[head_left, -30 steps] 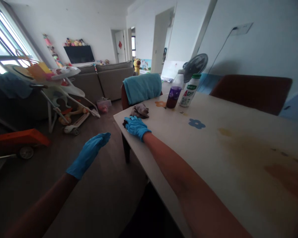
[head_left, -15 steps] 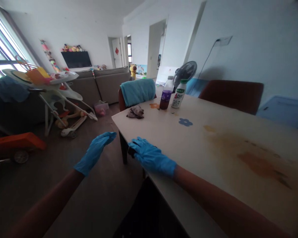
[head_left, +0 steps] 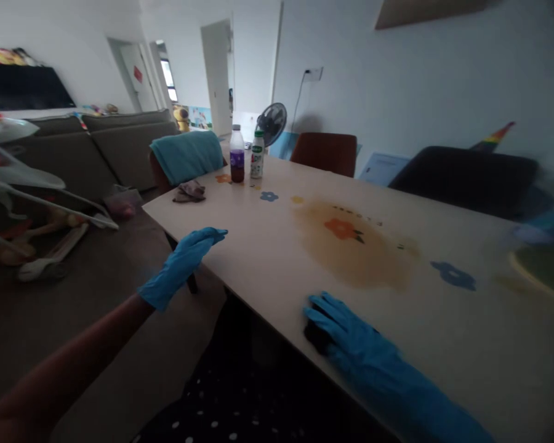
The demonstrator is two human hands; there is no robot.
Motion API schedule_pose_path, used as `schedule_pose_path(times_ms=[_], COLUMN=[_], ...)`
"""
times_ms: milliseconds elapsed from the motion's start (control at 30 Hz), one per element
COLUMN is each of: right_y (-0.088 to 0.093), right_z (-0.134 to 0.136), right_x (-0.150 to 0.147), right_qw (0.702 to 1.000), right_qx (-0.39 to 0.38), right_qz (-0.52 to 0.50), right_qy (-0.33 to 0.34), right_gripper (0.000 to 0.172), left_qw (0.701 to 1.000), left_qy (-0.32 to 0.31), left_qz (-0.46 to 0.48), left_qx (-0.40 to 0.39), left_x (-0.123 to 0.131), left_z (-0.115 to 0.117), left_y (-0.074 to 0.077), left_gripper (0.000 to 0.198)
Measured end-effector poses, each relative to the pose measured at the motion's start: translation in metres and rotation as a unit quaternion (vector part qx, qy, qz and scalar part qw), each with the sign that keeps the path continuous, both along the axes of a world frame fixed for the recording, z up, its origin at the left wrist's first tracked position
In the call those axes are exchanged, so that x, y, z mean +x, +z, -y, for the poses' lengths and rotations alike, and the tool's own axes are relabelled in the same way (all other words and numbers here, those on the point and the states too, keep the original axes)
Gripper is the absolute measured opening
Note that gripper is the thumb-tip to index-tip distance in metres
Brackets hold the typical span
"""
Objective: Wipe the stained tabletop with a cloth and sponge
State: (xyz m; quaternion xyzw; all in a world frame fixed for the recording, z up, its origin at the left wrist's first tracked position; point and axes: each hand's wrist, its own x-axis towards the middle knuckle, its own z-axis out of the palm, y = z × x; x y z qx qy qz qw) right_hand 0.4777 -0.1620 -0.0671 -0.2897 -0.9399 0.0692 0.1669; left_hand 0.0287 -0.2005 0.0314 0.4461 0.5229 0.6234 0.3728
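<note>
Both my hands wear blue gloves. My right hand lies on the near edge of the cream table, its fingers pressed over a small dark thing that I cannot name. My left hand hovers off the table's edge with straight, open fingers and holds nothing. A crumpled grey cloth lies at the table's far corner. Beyond it stand a bottle of purple liquid and a white bottle.
A chair draped with a teal towel stands at the table's far end, a red chair and a dark chair along the wall side. A fan, grey sofa and a high chair with toys fill the left.
My right hand has slid along the table's near edge toward me, away from the grey cloth. The view has turned right, showing more of the table. My left hand stays hovering open.
</note>
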Motion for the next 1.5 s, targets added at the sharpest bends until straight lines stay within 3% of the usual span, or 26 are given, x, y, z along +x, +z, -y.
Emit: schedule_pose_path(times_ms=[67,167,233,333,400,500,600,700,900,1067,1167,1267,1500], right_y=[-0.009,-0.005,0.002,0.012,0.018,0.031,0.049,0.066,0.084,0.091,0.094,0.095,0.085], right_z=[0.007,0.018,0.023,0.023,0.015,-0.006,-0.03,-0.057,-0.14,-0.215,-0.236,-0.238,-0.189], right_x=[0.047,0.102,0.119,0.116,0.098,0.056,-0.001,-0.068,-0.196,-0.269,-0.291,-0.296,-0.255], right_qw=[0.999,0.997,0.995,0.995,0.998,0.999,0.997,0.993,0.984,0.985,0.988,0.991,0.988], right_qx=[0.007,0.008,0.023,0.033,0.011,-0.032,-0.058,-0.076,-0.122,-0.125,-0.118,-0.105,-0.109], right_qz=[-0.016,-0.018,-0.03,-0.036,-0.018,0.013,0.045,0.075,0.129,0.116,0.099,0.078,0.098], right_qy=[-0.04,-0.072,-0.088,-0.087,-0.062,-0.018,0.025,0.043,0.029,-0.005,-0.015,-0.018,0.039], right_gripper=[0.065,0.068,0.07,0.072,0.07,0.063,0.059,0.058,0.065,0.065,0.06,0.06,0.062], left_qw=[0.996,0.985,0.983,0.983,0.989,0.999,0.992,0.981,0.969,0.963,0.955,0.952,0.959], left_qy=[-0.04,-0.071,-0.073,-0.073,-0.06,-0.036,-0.028,-0.036,0.004,0.005,0.021,0.03,-0.012], left_qz=[-0.082,-0.155,-0.17,-0.166,-0.137,-0.022,0.116,0.19,0.246,0.268,0.291,0.301,0.282], left_qx=[-0.005,-0.002,0.0,-0.003,-0.006,0.011,0.036,0.023,-0.005,-0.041,-0.051,-0.049,-0.015], left_x=[0.025,0.056,0.071,0.08,0.077,0.063,0.045,0.03,0.018,0.015,0.016,0.017,0.016], left_z=[-0.008,-0.017,-0.023,-0.035,-0.043,-0.053,-0.058,-0.061,-0.066,-0.069,-0.071,-0.071,-0.071], left_y=[0.006,0.012,0.013,0.006,-0.003,-0.018,-0.032,-0.042,-0.047,-0.044,-0.041,-0.041,-0.048], left_gripper=[0.041,0.036,0.031,0.026,0.024,0.029,0.04,0.043,0.04,0.034,0.032,0.033,0.039])
